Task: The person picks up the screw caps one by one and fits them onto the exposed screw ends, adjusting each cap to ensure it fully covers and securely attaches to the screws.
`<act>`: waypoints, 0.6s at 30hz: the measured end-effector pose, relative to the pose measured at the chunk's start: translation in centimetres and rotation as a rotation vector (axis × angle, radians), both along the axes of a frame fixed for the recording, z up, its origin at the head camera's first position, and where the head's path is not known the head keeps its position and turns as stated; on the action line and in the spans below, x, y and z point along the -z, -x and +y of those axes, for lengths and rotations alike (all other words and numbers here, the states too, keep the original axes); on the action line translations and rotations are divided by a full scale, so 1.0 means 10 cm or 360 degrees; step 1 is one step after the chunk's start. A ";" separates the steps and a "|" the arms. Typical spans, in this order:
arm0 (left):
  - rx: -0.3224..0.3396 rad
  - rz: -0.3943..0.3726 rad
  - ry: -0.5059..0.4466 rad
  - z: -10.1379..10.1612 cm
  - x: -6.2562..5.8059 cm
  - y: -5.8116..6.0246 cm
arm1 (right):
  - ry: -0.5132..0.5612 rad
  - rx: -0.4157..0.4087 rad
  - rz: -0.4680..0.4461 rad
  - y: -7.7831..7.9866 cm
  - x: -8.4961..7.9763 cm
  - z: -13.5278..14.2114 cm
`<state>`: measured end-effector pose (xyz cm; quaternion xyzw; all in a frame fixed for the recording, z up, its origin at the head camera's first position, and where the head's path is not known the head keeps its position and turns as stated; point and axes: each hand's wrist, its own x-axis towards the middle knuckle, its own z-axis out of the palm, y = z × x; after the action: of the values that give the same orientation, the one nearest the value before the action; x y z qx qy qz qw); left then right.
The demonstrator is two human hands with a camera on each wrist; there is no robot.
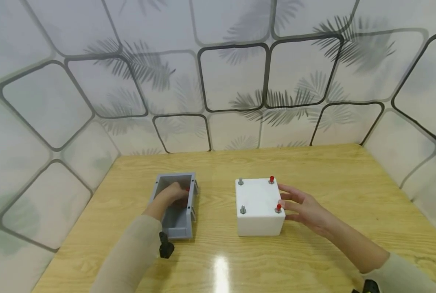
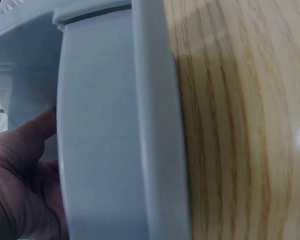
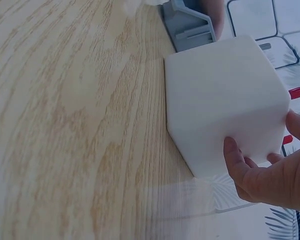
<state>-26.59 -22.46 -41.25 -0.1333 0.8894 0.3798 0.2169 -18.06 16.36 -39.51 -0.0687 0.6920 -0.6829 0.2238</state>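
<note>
A white box (image 1: 259, 199) stands on the wooden table, with four-corner hardware on its top: bare metal bolts (image 1: 243, 209) on the left side and red caps (image 1: 278, 208) on the right side. My right hand (image 1: 307, 209) rests against the box's right side, fingers spread and thumb near the top edge, also seen in the right wrist view. To the left, my left hand (image 1: 174, 194) reaches down inside a grey plastic bin (image 1: 177, 232). A small red piece (image 1: 187, 189) shows beside its fingers; whether they pinch it is hidden. The bin wall covers the fingertips in the left wrist view.
The wooden table (image 1: 218, 167) meets a patterned wall covering (image 1: 232, 81) at the back and sides. The bin stands left of the box, with a strip of tabletop between them. Both wrists carry black straps or devices (image 1: 165, 245).
</note>
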 end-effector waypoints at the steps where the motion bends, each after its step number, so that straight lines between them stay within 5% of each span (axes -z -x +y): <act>1: 0.0012 0.0005 -0.0014 0.00 0.00 -0.01 | -0.0001 -0.0002 -0.0002 0.00 0.00 0.00; 18: 0.0229 0.0018 -0.0166 -0.05 0.04 -0.04 | 0.0002 -0.0017 0.0016 0.00 0.02 0.01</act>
<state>-26.16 -22.95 -41.66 -0.0555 0.8768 0.4098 0.2453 -18.04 16.43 -39.73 -0.0761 0.6924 -0.6817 0.2238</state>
